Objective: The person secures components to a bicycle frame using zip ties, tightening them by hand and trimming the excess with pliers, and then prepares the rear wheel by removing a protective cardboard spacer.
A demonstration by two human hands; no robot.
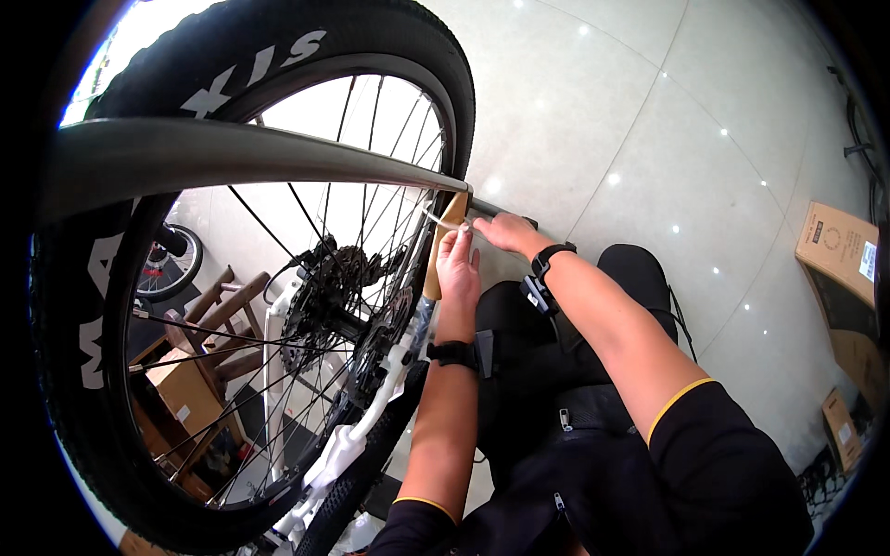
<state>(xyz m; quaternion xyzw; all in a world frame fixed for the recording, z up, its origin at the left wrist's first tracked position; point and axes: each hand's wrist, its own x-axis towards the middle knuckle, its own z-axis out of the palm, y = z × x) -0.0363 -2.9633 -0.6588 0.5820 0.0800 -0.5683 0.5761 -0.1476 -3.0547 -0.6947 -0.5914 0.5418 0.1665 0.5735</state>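
Observation:
My left hand (459, 271) is raised beside the bicycle wheel's rim, thumb and fingers pinched on a thin pale strip (439, 221). Its kind is too small to tell. My right hand (507, 232) is closed right by those fingertips; what it grips, if anything, is hidden. Close to both hands stand a tan flat piece (433, 272) and the end of a grey metal arm (278, 153) that crosses the wheel. The wheel has a thick black tyre (451, 65), dark spokes, and a cassette with a brake disc (338, 315) at its hub.
A white frame part (345, 447) runs along the wheel's lower right. Seen through the spokes are a small wheel (176, 264), brown wooden legs (232, 310) and a cardboard box (185, 394). More cardboard boxes (834, 250) stand at the right on the pale tiled floor (640, 139).

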